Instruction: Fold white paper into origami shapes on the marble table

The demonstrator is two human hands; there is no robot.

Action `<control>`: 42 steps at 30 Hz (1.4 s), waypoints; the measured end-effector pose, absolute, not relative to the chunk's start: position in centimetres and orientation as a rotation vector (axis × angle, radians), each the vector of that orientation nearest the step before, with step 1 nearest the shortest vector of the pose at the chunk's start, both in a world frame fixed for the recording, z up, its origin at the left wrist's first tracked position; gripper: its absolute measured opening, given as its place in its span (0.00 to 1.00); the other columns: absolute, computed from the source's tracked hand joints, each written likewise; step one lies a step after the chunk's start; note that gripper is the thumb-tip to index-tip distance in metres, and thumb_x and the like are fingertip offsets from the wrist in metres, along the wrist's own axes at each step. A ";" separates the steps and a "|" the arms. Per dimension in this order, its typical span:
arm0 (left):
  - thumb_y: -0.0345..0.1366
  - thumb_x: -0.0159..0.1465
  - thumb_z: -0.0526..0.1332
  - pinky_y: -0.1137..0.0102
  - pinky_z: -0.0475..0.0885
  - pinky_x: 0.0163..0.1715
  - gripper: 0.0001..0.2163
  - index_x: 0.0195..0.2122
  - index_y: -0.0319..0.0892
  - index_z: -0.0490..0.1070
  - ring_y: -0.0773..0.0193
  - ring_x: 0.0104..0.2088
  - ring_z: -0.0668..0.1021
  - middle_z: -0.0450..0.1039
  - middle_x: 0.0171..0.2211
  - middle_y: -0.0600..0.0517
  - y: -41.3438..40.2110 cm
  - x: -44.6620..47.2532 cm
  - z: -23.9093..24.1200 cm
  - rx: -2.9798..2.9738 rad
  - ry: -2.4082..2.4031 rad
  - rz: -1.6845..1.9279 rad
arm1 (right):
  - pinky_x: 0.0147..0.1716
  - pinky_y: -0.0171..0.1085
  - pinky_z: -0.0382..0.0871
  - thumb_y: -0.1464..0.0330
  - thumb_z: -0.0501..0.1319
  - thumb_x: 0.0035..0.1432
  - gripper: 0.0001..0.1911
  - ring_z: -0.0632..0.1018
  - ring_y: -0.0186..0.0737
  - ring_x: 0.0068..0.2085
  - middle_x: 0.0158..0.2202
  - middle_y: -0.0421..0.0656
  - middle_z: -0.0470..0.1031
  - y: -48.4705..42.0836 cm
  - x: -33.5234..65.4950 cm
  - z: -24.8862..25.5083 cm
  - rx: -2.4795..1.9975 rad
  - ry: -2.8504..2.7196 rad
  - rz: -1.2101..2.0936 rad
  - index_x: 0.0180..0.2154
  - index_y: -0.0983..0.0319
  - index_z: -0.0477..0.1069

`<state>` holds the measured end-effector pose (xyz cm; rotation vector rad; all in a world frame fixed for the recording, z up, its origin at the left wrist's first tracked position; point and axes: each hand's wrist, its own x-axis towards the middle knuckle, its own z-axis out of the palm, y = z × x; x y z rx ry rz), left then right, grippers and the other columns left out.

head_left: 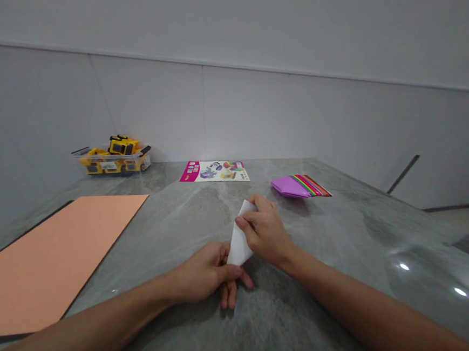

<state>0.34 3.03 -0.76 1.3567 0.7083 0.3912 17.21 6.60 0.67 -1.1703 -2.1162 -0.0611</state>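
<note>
A small folded piece of white paper is held up between my two hands, just above the grey tabletop. My left hand pinches its bottom end between thumb and fingers, with the other fingers loosely spread below. Around the upper right part of the paper closes my right hand, its thumb on the near face. The right fingers cover part of the paper's far side, so I cannot see all of its folds.
Orange sheets lie at the left over something dark. Behind stand a clear plastic bin of yellow toy vehicles and a printed leaflet. A purple folded packet with striped coloured paper lies at the right on the marbled table.
</note>
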 end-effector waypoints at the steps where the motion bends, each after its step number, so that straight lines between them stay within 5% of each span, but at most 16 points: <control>1: 0.38 0.62 0.58 0.77 0.67 0.18 0.12 0.35 0.33 0.74 0.69 0.16 0.74 0.72 0.16 0.52 3.1 0.3 -0.9 1.323 0.693 0.398 | 0.40 0.43 0.56 0.70 0.59 0.57 0.11 0.68 0.43 0.41 0.36 0.46 0.66 6.6 17.2 0.7 -1.181 -2.112 -0.064 0.24 0.63 0.75; 8: 0.37 0.61 0.60 0.65 0.76 0.32 0.11 0.40 0.33 0.72 0.51 0.38 0.81 0.76 0.43 0.37 3.3 0.0 -1.3 0.941 0.579 0.492 | 0.39 0.42 0.56 0.71 0.59 0.57 0.11 0.69 0.42 0.41 0.35 0.45 0.67 6.9 17.4 0.6 -1.177 -2.105 -0.021 0.23 0.63 0.74; 17: 0.33 0.59 0.63 0.68 0.76 0.35 0.10 0.39 0.33 0.67 0.54 0.41 0.80 0.77 0.41 0.35 3.0 0.1 -1.0 1.092 0.677 0.452 | 0.40 0.43 0.55 0.71 0.59 0.56 0.10 0.68 0.43 0.42 0.36 0.46 0.67 6.9 17.4 0.8 -1.206 -2.107 -0.048 0.24 0.63 0.75; 23: 0.39 0.56 0.66 0.66 0.76 0.37 0.18 0.44 0.33 0.68 0.53 0.42 0.80 0.76 0.44 0.34 2.7 0.0 -1.0 1.182 0.659 0.476 | 0.41 0.43 0.56 0.70 0.58 0.57 0.12 0.68 0.44 0.42 0.37 0.46 0.66 6.4 17.4 1.0 -1.163 -2.088 -0.069 0.24 0.64 0.74; 30: 0.47 0.60 0.60 0.67 0.77 0.33 0.20 0.37 0.30 0.73 0.55 0.37 0.81 0.79 0.34 0.37 2.4 1.1 -1.3 1.137 0.813 0.687 | 0.41 0.43 0.56 0.71 0.59 0.57 0.10 0.67 0.43 0.42 0.36 0.45 0.65 5.5 16.5 0.9 -1.041 -2.134 -0.042 0.24 0.63 0.73; 38: 0.50 0.59 0.60 0.67 0.78 0.30 0.21 0.37 0.31 0.73 0.54 0.35 0.81 0.78 0.36 0.38 2.1 1.0 -1.2 1.164 0.802 0.721 | 0.43 0.45 0.57 0.70 0.57 0.58 0.11 0.68 0.45 0.45 0.38 0.47 0.67 5.3 16.3 0.9 -1.075 -2.152 -0.090 0.25 0.63 0.72; 42: 0.49 0.58 0.60 0.68 0.78 0.29 0.21 0.36 0.32 0.74 0.52 0.37 0.81 0.79 0.33 0.42 2.3 1.0 -1.0 1.180 0.822 0.813 | 0.49 0.50 0.55 0.65 0.59 0.57 0.07 0.65 0.51 0.51 0.47 0.50 0.66 5.1 16.5 1.2 -1.100 -2.023 -0.160 0.32 0.62 0.72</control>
